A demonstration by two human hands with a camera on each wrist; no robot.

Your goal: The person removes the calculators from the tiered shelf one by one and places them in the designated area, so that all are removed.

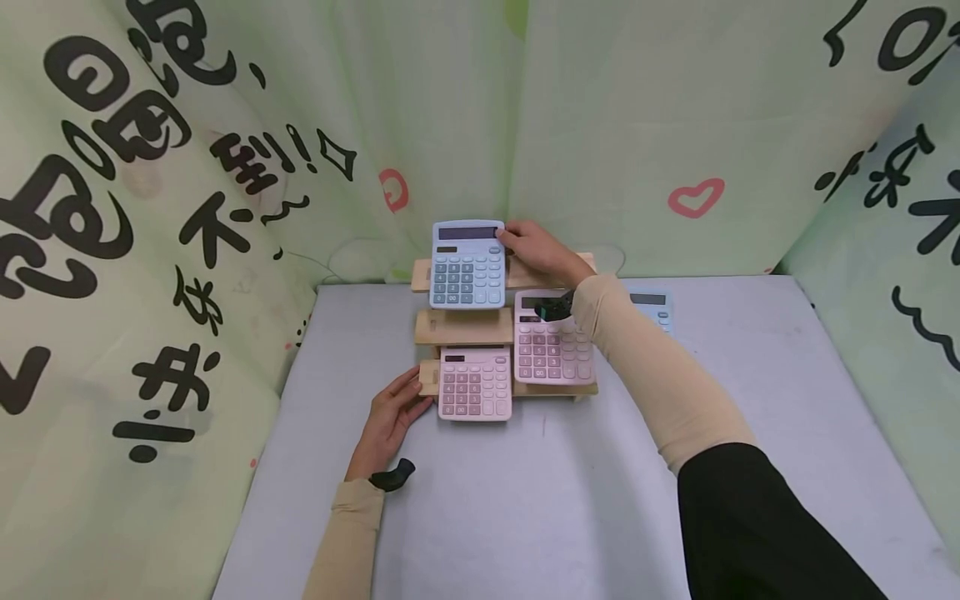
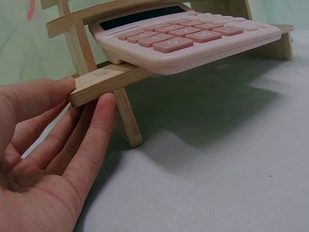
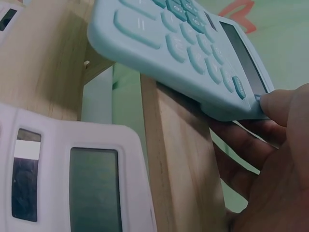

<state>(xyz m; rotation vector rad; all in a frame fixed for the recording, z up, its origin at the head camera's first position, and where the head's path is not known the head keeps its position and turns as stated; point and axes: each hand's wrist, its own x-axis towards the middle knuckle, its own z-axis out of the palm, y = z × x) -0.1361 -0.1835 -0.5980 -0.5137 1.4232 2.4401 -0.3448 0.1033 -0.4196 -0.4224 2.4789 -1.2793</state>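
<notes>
My right hand (image 1: 542,252) pinches the upper right corner of a blue calculator (image 1: 468,271), thumb on its face and fingers behind. This calculator leans at the top left tier of a wooden stepped rack (image 1: 462,327). With my left hand (image 1: 387,422) I pinch the left end of the rack's lowest slat (image 2: 104,79), thumb on top and fingers beneath. A pink calculator (image 1: 475,385) lies on that low tier at the left. Another pink calculator (image 1: 553,350) stands to its right, partly covered by my right wrist in the head view.
A second blue calculator (image 1: 652,307) is at the rack's right, mostly hidden behind my right sleeve (image 1: 652,367). The rack stands on a white-covered table (image 1: 510,517), close to a pale green curtain (image 1: 600,125) with black lettering and red hearts.
</notes>
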